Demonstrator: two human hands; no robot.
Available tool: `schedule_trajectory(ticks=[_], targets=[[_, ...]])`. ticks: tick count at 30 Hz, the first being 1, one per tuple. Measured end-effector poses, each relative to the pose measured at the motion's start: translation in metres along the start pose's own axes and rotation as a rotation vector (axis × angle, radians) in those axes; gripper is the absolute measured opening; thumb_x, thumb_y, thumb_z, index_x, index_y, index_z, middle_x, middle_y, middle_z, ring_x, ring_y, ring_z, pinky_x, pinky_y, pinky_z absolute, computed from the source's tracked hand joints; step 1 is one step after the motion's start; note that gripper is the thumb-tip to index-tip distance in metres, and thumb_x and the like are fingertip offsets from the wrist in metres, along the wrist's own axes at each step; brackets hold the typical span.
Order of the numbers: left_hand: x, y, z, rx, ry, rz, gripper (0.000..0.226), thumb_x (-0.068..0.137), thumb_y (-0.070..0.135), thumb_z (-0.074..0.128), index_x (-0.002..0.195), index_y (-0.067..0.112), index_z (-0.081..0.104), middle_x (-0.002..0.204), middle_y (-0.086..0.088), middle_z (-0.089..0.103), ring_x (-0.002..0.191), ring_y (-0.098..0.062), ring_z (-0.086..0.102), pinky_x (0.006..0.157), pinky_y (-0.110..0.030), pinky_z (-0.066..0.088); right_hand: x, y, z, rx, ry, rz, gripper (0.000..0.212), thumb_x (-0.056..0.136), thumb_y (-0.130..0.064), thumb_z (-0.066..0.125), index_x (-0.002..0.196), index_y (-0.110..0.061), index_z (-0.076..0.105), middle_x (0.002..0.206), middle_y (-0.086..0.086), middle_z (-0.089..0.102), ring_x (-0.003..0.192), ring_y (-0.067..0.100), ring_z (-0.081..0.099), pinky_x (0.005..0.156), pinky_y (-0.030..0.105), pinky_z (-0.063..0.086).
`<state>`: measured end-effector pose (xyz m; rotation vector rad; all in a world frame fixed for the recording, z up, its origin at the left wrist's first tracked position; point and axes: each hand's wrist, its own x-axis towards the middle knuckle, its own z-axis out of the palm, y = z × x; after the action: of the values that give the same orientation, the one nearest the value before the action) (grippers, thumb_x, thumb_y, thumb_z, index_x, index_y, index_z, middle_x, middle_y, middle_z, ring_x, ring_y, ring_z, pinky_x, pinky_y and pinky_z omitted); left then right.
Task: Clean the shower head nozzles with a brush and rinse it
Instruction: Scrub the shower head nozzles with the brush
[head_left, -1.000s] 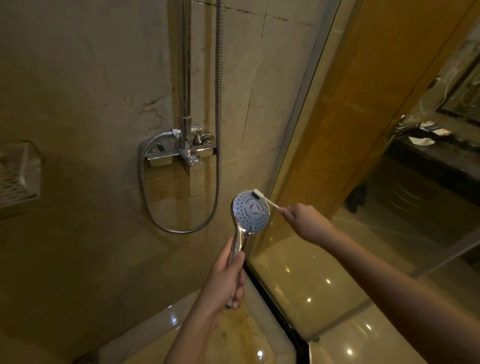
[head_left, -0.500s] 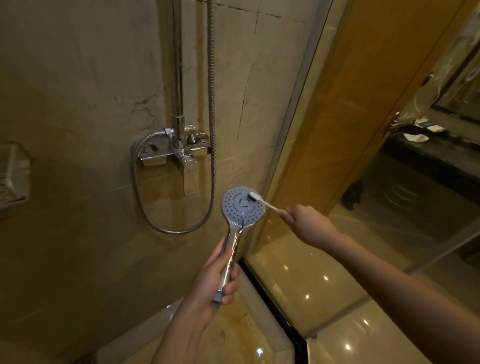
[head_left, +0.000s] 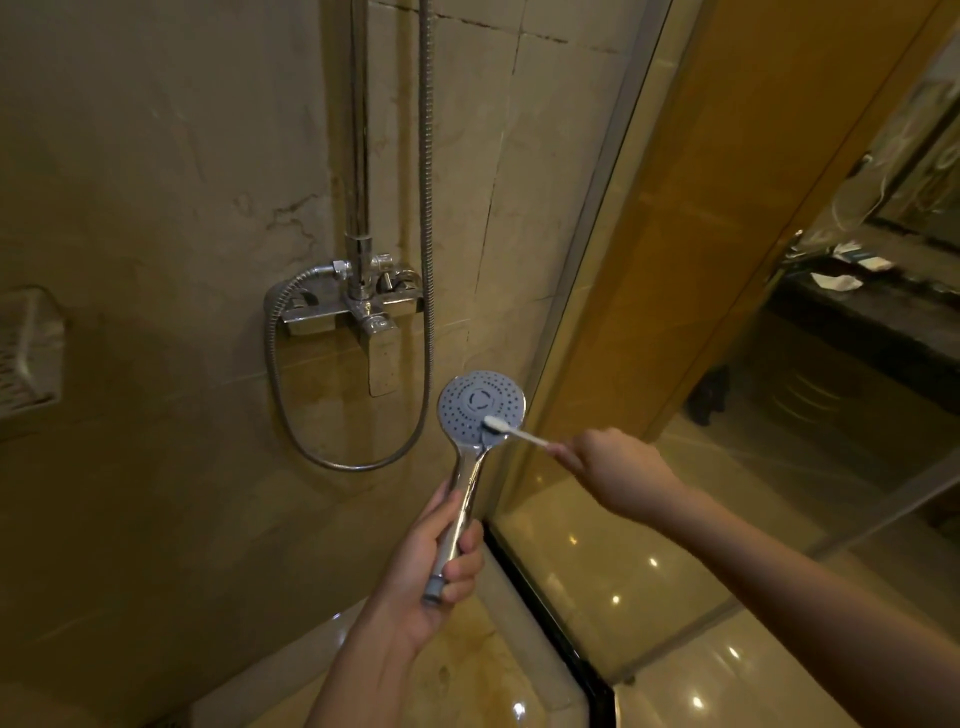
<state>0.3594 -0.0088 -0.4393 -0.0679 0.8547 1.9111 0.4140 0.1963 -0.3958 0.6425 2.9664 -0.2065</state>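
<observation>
Shower head (head_left: 480, 408) stood upright before the tiled wall (head_left: 156, 208) as we curled our left hand (head_left: 431, 566) round its handle and pinched a brush (head_left: 514, 428) in our right hand (head_left: 618, 467), bristles touching the lower nozzles

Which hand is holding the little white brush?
The right hand pinches the white brush, bristles on the shower head. The left hand grips the shower head's chrome handle instead.

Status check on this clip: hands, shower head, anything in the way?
Left hand holds shower head by handle, nozzle face toward camera. Right hand pinches brush, bristles on lower-right nozzles. Nothing obstructing; no water seen.
</observation>
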Motion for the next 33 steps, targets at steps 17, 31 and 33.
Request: schedule_trajectory(ticks=[17, 31, 33], targets=[[-0.007, -0.010, 0.010, 0.388, -0.102, 0.175, 0.046, 0.091, 0.021, 0.050, 0.121, 0.056, 0.047, 0.055, -0.001, 0.040, 0.032, -0.006, 0.031, 0.029, -0.012, 0.022, 0.044, 0.000, 0.007, 0.126, 0.002, 0.099, 0.036, 0.100, -0.037, 0.036, 0.079, -0.014, 0.053, 0.073, 0.002, 0.058, 0.067, 0.018, 0.058, 0.065, 0.032, 0.053], [0.005, -0.015, 0.000, 0.525, 0.032, 0.258, 0.054, 0.094, 0.017, 0.048, 0.130, 0.056, 0.034, 0.054, -0.001, 0.040, 0.033, -0.008, 0.033, 0.032, -0.014, 0.024, 0.017, -0.010, -0.016, 0.437, 0.008, 0.097, 0.043, 0.100, -0.038, 0.035, 0.066, -0.016, 0.048, 0.058, -0.002, 0.045, 0.052, 0.012, 0.043, 0.054, 0.024, 0.039], [0.005, -0.019, 0.001, 0.585, 0.042, 0.269, 0.055, 0.094, 0.017, 0.048, 0.124, 0.060, 0.033, 0.054, -0.001, 0.041, 0.033, -0.009, 0.034, 0.032, -0.015, 0.024, 0.017, -0.005, -0.019, 0.459, 0.043, 0.141, 0.044, 0.100, -0.039, 0.035, 0.065, -0.016, 0.047, 0.058, -0.002, 0.045, 0.052, 0.012, 0.042, 0.053, 0.024, 0.038]])
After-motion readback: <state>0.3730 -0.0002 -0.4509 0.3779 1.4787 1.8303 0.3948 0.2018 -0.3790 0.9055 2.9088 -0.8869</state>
